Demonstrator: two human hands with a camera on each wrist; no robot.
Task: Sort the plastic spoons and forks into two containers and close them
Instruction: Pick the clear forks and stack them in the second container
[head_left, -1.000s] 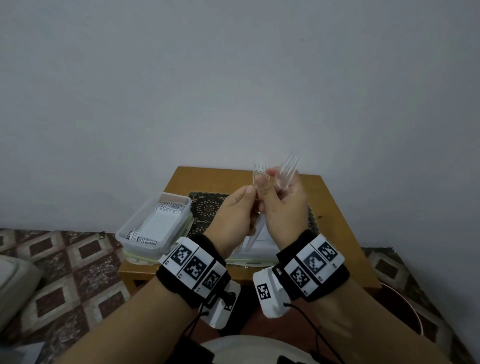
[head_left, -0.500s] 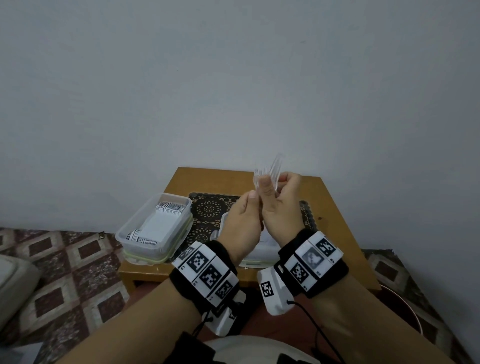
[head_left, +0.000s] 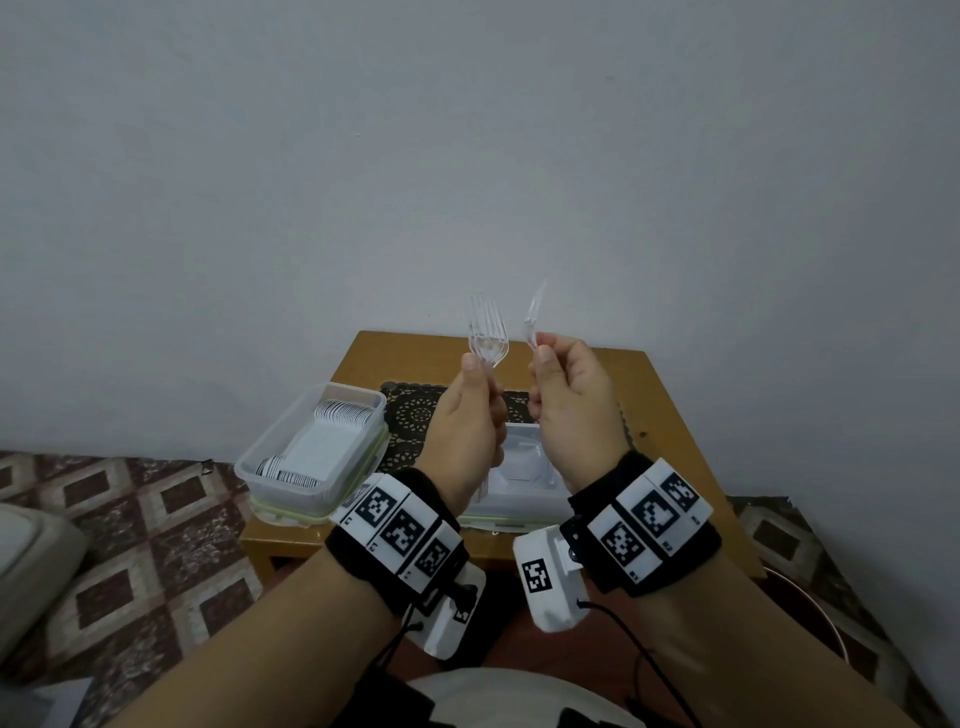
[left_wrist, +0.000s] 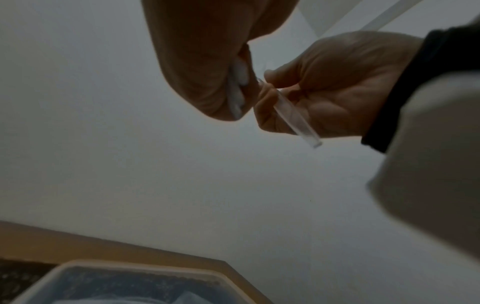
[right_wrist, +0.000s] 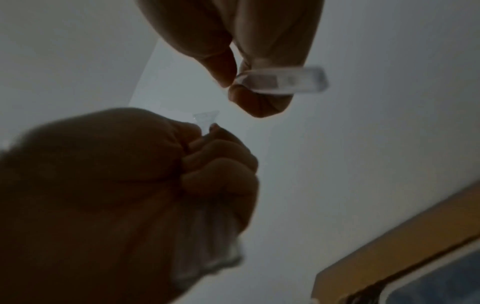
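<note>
My left hand (head_left: 480, 366) grips a bunch of clear plastic forks (head_left: 487, 332), tines up, above the table. In the right wrist view the left hand (right_wrist: 202, 133) has their handles (right_wrist: 205, 246) sticking out below the fist. My right hand (head_left: 540, 353) pinches a single clear utensil (head_left: 532, 314), seen edge-on, so fork or spoon is unclear. Its handle (left_wrist: 296, 117) crosses the right palm (left_wrist: 324, 88). The hands are a short gap apart. An open clear container (head_left: 524, 512) lies under both wrists. A second one (head_left: 270, 475) stands left.
The small wooden table (head_left: 660, 395) carries a dark lace mat (head_left: 410, 410). The left container holds stacked white pieces and sits on a green-rimmed lid (head_left: 280, 512). Patterned floor (head_left: 150, 519) lies to the left, with a plain wall close behind.
The hands were pressed together on the forks. Now they have drawn apart, the right hand taking one utensil away to the right while the left keeps the bunch.
</note>
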